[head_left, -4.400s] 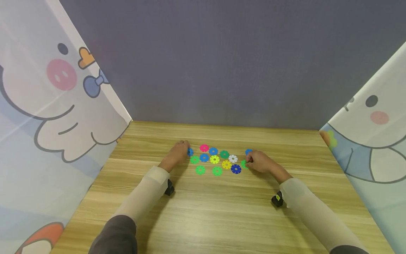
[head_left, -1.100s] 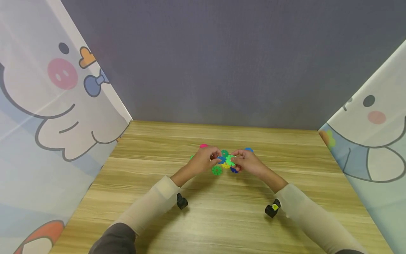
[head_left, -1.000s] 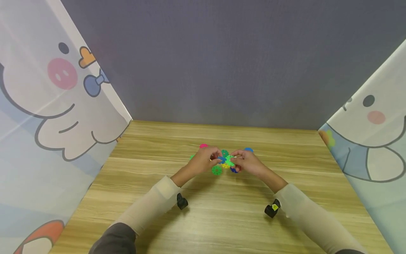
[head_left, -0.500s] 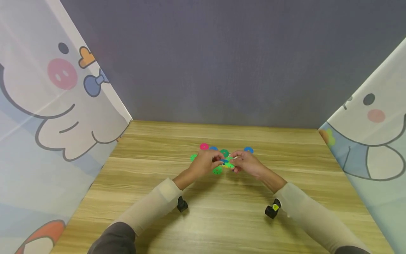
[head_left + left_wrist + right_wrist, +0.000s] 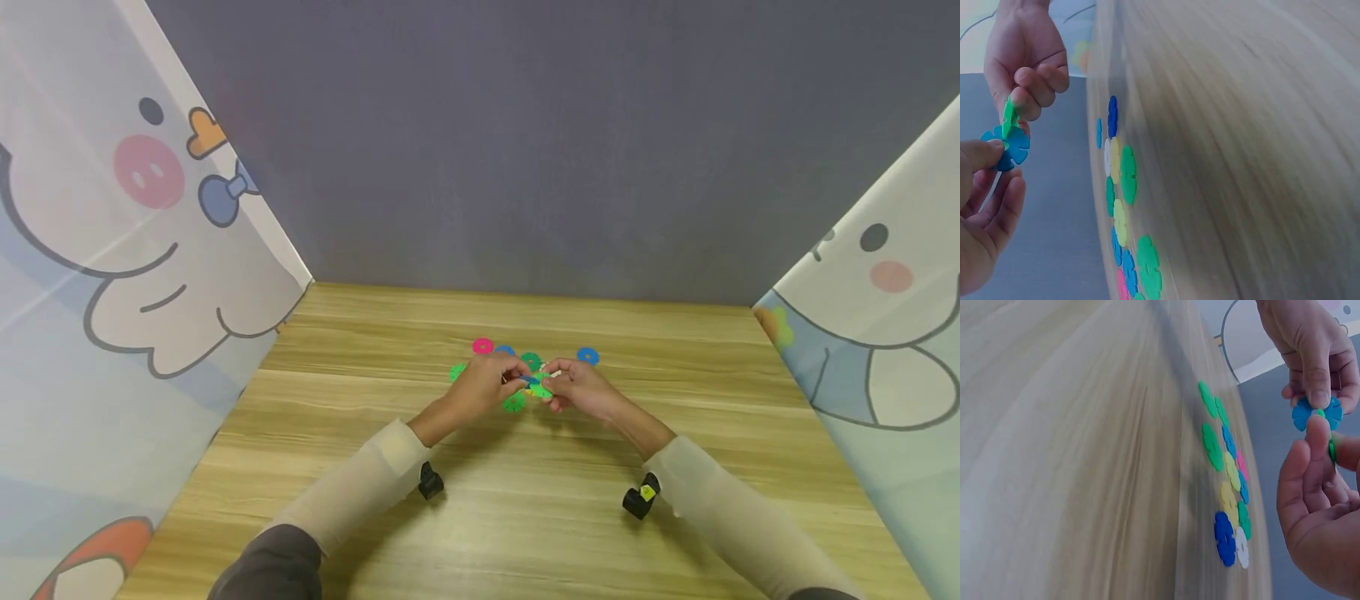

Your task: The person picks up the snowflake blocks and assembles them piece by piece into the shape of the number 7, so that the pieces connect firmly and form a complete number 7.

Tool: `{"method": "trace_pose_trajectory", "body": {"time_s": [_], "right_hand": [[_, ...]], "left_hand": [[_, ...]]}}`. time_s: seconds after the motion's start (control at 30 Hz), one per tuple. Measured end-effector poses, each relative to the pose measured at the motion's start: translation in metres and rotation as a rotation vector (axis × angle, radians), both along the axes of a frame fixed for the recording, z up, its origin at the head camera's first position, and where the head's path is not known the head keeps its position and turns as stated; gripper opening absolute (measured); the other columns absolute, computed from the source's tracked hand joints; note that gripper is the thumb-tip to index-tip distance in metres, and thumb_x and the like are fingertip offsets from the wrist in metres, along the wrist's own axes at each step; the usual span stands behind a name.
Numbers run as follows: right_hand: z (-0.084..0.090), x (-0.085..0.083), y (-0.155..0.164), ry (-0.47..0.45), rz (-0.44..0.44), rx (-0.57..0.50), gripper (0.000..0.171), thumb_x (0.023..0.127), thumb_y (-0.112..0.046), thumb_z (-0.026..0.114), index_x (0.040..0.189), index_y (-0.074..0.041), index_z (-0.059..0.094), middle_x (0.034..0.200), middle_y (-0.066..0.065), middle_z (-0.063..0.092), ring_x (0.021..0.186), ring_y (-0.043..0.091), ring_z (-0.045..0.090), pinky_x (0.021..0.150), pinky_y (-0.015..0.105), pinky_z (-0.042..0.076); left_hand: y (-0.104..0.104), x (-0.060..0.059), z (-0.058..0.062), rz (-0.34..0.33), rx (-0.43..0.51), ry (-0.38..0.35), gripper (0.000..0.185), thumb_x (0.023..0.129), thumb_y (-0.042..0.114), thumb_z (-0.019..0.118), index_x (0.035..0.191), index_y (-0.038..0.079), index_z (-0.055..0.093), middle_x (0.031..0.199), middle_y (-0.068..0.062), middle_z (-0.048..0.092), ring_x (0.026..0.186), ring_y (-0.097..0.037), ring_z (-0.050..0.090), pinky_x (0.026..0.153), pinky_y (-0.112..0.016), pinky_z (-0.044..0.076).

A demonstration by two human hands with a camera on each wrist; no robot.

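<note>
Above the middle of the wooden surface, a little toward its far edge, the left hand pinches a blue snowflake disc between thumb and fingertips, its grip closed on the piece. The disc is a flat, round plastic building piece with a scalloped rim cut by slots, and it faces the left wrist camera almost broadside. The right hand pinches a green snowflake disc of the same kind, seen edge-on from the left wrist, so it shows only as a thin bright strip; its grip is likewise closed round its piece. The two discs meet at their rims, the green one standing across the blue one; whether a slot has actually engaged cannot be told. From the right wrist view the blue disc sits under the left thumb, with only a sliver of green showing beside the right fingers. Both pieces are held clear of the surface. Beneath and beyond the hands, loose discs lie flat in a cluster: a pink one, a blue one set apart toward the right edge, a dark green one and a bright green one nearest the person.
</note>
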State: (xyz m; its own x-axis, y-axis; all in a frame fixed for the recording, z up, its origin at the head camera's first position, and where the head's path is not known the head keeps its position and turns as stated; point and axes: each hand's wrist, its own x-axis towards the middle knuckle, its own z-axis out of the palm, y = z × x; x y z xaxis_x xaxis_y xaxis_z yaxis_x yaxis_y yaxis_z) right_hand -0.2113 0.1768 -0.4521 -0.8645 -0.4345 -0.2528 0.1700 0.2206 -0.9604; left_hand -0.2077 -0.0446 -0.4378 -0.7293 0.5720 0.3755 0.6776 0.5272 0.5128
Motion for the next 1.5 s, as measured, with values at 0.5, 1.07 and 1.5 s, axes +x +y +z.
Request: {"method": "trace_pose_trajectory", "body": {"time_s": [0.5, 1.07, 1.5], "right_hand": [[-0.002, -0.025, 0.021, 0.275, 0.009, 0.326, 0.037, 0.101, -0.032, 0.049, 0.121, -0.002, 0.058, 0.088, 0.015, 0.067, 0.074, 0.025, 0.064, 0.063, 0.037, 0.056], [-0.012, -0.057, 0.054, 0.634, -0.083, 0.871, 0.027, 0.09, -0.016, 0.063, 0.112, 0.0, 0.065, 0.095, 0.016, 0.066, 0.083, 0.028, 0.061, 0.073, 0.043, 0.052], [-0.021, -0.061, 0.063, 0.594, -0.012, 0.984, 0.034, 0.094, -0.02, 0.056, 0.12, 0.003, 0.059, 0.108, 0.023, 0.066, 0.107, 0.042, 0.057, 0.093, 0.055, 0.047]], "left_hand": [[-0.008, -0.001, 0.004, 0.051, 0.005, -0.151, 0.012, 0.089, 0.021, 0.069, 0.097, 0.012, 0.068, 0.086, 0.004, 0.067, 0.075, -0.005, 0.062, 0.065, -0.013, 0.051], [-0.014, 0.002, -0.001, 0.091, 0.075, -0.358, 0.011, 0.089, 0.023, 0.069, 0.099, 0.017, 0.07, 0.085, 0.006, 0.065, 0.072, -0.006, 0.061, 0.061, -0.019, 0.053], [-0.016, -0.002, -0.006, 0.064, 0.207, -0.657, 0.014, 0.091, 0.023, 0.066, 0.103, 0.019, 0.07, 0.089, -0.001, 0.063, 0.079, -0.025, 0.066, 0.071, -0.041, 0.059]]}}
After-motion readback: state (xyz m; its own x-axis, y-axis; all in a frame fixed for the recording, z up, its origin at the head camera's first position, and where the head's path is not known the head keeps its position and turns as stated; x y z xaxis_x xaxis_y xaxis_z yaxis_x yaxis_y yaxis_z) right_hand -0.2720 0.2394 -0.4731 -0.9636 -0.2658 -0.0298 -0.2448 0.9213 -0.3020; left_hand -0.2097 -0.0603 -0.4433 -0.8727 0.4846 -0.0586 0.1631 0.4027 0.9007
